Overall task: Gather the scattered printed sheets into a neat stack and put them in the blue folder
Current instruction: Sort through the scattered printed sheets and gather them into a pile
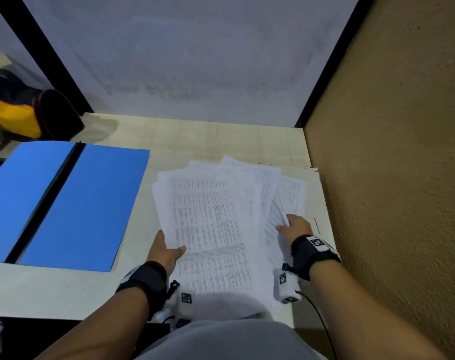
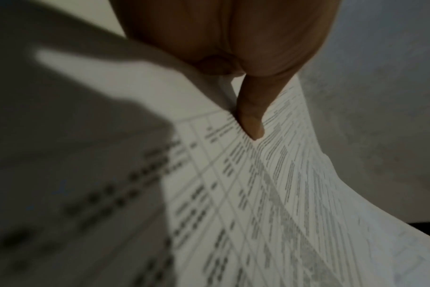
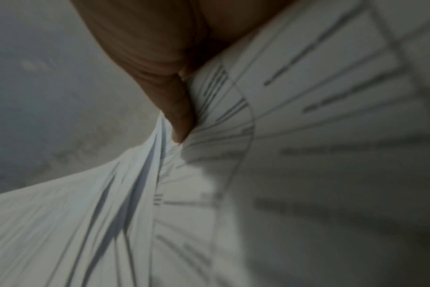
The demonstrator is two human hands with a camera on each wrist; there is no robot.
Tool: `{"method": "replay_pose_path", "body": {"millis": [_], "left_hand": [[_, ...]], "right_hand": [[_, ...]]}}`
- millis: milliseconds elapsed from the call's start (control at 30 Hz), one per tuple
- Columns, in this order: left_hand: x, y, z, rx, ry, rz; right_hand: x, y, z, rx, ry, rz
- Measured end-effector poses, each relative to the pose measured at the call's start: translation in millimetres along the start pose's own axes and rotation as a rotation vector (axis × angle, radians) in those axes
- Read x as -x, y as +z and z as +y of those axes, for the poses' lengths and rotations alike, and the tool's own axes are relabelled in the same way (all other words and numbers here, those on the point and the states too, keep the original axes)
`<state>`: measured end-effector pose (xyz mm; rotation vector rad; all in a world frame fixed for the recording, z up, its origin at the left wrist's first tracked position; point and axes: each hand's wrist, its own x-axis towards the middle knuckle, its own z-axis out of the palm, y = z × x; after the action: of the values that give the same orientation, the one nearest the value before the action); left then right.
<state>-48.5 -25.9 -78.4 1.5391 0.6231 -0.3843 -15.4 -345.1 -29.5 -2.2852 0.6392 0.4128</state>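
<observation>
Paper sheets [image 1: 211,224] pinched btwn both hands' fingers [image 1: 181,248].

Your left hand [image 1: 165,252] pinches the sheets [image 1: 211,229] at lower centre; your right hand [image 1: 295,227] grips them, right of centre.

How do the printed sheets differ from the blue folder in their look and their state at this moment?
The printed sheets are white with printed tables; the blue folder is plain blue with a dark spine. The sheets are fanned unevenly, held by the left hand and the right hand; the folder lies open and flat with no hand on it. The sheets are right of the folder, none inside it. Both are over the pale table.
</observation>
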Motion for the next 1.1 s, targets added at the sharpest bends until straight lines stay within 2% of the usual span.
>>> {"method": "replay_pose_path", "body": {"millis": [100,233,333,367,433,567,667,733,867,967,1033,1100], "left_hand": [[-4,-10,0,0.010,-0.003,0.013],[-6,-19,-3,0.031,-0.019,0.034],[-7,-20,1,0.053,-0.011,0.038],[-7,-19,3,0.054,-0.007,0.038],[-8,-19,12,0.025,-0.002,0.027],[-11,-22,28,-0.076,0.012,-0.010],[-10,-21,33,-0.161,0.014,-0.039],[-5,-18,31,-0.219,-0.008,-0.005],[-8,-18,19,-0.222,-0.044,0.017],[-8,-20,20,-0.287,-0.050,0.096],[-8,-21,22,-0.332,-0.086,0.191],[-5,-20,28,-0.513,-0.115,0.259]], "right_hand": [[4,-20,2,-0.071,-0.005,0.115],[4,-34,20,-0.231,0.064,0.145],[3,-19,35,-0.450,0.186,0.057],[5,-13,38,-0.449,0.194,0.011],[8,-3,43,-0.282,0.143,-0.051],[8,-10,39,-0.067,0.098,-0.082],[-2,-24,37,-0.088,0.137,-0.034],[-6,-27,37,-0.158,0.164,0.006],[-4,-13,40,-0.258,0.227,0.054],[5,2,39,-0.316,0.299,0.003],[10,9,36,-0.251,0.291,-0.069],[15,13,30,-0.187,0.261,-0.156]]}}
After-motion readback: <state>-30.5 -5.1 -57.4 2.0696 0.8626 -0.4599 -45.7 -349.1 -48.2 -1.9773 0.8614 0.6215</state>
